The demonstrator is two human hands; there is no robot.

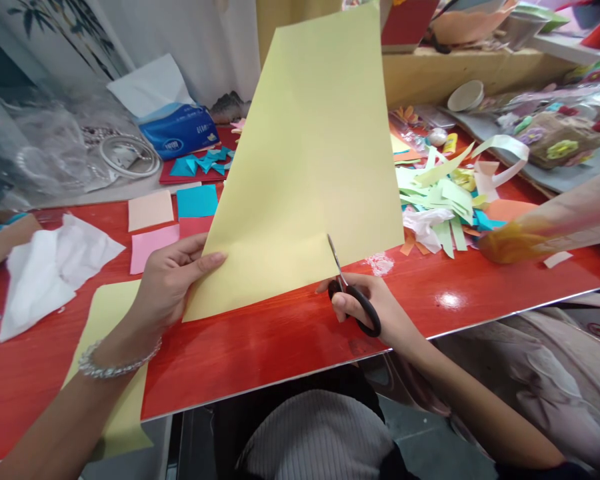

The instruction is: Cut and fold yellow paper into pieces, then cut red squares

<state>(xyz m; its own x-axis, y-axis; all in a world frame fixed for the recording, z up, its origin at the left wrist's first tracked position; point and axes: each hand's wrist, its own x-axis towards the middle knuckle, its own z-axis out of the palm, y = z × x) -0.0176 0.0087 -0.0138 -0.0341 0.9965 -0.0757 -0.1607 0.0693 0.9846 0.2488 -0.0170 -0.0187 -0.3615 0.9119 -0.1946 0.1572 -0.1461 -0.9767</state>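
Observation:
A large sheet of yellow paper (315,133) is held up at a tilt above the red table. My left hand (173,280) pinches its lower left edge between thumb and fingers; a beaded bracelet circles that wrist. Through the finger loops of black-handled scissors (363,303) go the fingers of my right hand (375,300). The scissor blades reach into the sheet's bottom edge, right of its middle, with one blade showing over the paper and the other hidden. Under my left forearm lies another yellow paper piece (123,400), hanging over the table's front edge.
Coloured paper squares (150,210) lie behind my left hand, near a blue tissue pack (180,130) and crumpled white tissue (50,273). Paper scraps (440,193) are heaped on the right, beside a long plastic-wrapped object (555,217). The red table (240,353) ends close to my lap.

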